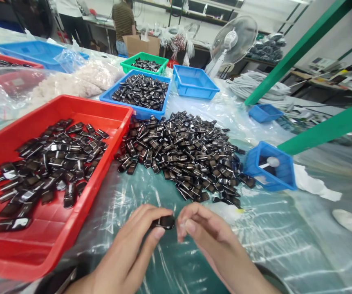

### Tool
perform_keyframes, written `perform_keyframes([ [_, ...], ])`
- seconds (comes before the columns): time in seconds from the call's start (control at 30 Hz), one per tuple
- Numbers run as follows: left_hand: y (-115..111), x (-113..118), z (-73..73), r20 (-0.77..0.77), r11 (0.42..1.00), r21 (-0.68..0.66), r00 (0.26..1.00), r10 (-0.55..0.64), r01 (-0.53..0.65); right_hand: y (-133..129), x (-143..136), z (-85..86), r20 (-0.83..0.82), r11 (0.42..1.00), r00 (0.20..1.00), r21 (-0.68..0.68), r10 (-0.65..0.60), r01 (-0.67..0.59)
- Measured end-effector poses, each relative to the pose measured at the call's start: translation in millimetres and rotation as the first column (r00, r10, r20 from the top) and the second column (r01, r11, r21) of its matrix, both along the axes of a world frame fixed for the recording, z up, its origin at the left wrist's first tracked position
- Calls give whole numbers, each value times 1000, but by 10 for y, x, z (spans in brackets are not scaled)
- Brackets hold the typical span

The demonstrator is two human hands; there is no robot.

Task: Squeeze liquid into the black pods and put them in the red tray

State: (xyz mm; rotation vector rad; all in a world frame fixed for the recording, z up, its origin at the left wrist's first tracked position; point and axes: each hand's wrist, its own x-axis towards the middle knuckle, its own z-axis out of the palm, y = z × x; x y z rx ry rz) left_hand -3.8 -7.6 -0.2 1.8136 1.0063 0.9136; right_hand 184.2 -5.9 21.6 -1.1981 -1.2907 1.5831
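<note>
My left hand (139,232) pinches a small glossy black plastic piece (166,221) between thumb and fingers, just above the table. Close on its right is my right hand (205,228), fingers curled and thumb against the fingertips; whether anything sits in that pinch is hidden. Beyond both hands lies a heap of similar black pieces (188,151), shiny with light bands across them. More pieces of this kind lie in a large red tray (71,228) on the left.
Behind the heap stand a full blue bin (135,110), a green bin (160,70) and another blue bin (194,92). To the right are a small blue box (274,183), green posts (298,53) and a fan (232,38). Clear plastic sheeting (280,228) covers the table.
</note>
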Motion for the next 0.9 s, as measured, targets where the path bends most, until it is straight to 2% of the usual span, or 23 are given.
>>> perform_keyframes([
  [0.13, -7, -24, 48, -26, 995, 60, 997, -77, 78, -42, -73, -22, -228, 981, 972, -193, -56, 11],
  [0.27, 0, -15, 74, -59, 995, 75, 996, -64, 69, -48, -108, -37, -358, 962, 927, -275, -112, 10],
  [0.43, 28, -23, -6, -51, 973, 206, 994, -92, 101, -51, -125, -74, -414, 950, 902, -313, -122, -15],
  [0.63, 14, -50, -77, -104, 929, 360, 993, -54, 88, -76, -185, -208, -438, 940, 895, -333, -87, -71],
  [0.73, -54, -53, -48, -209, 876, 471, 978, -6, 106, -80, -205, -241, -445, 944, 895, -302, -16, -133],
  [0.8, -98, -88, 14, -282, 837, 536, 958, 54, 111, -103, -187, -198, -439, 951, 898, -264, 30, -161],
  [0.87, -102, -172, 113, -330, 795, 606, 916, 228, 20, -155, -132, -108, -395, 969, 915, -183, 84, -168],
  [0.9, -82, -230, 174, -335, 758, 647, 865, 374, -77, -190, -91, -56, -350, 980, 930, -113, 114, -163],
])
